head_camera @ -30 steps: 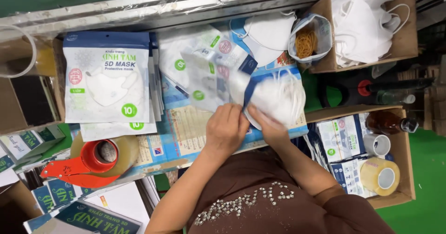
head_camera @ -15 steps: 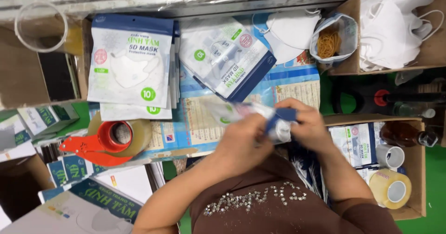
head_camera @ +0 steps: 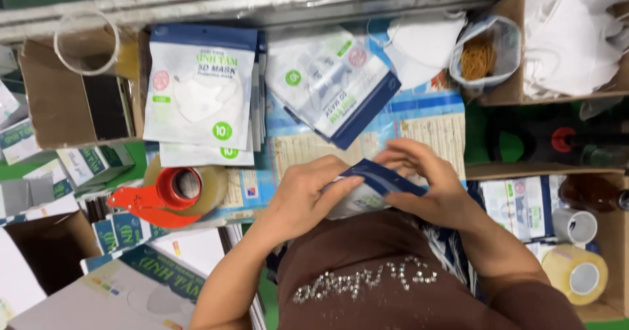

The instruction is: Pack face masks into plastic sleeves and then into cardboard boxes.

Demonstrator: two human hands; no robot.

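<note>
pouch: blue-edged mask pouch (head_camera: 373,187), frame centre, mostly hidden by both hands
left hand (head_camera: 308,196): closed on pouch's left side
right hand (head_camera: 426,183): fingers curled over pouch's blue top edge
contents: not visible
nearby: tape dispenser (head_camera: 167,196) at left, partly under pouch stack (head_camera: 196,94)

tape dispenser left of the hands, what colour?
Red-orange tape dispenser, holding a roll of tan tape. Head view, the only one.

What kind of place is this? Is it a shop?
Probably a packing bench in a small workshop, not a shop. Both hands hold a mask pouch, filled pouches are stacked ahead, loose white masks fill a cardboard box, and a red tape dispenser sits nearby.
</note>
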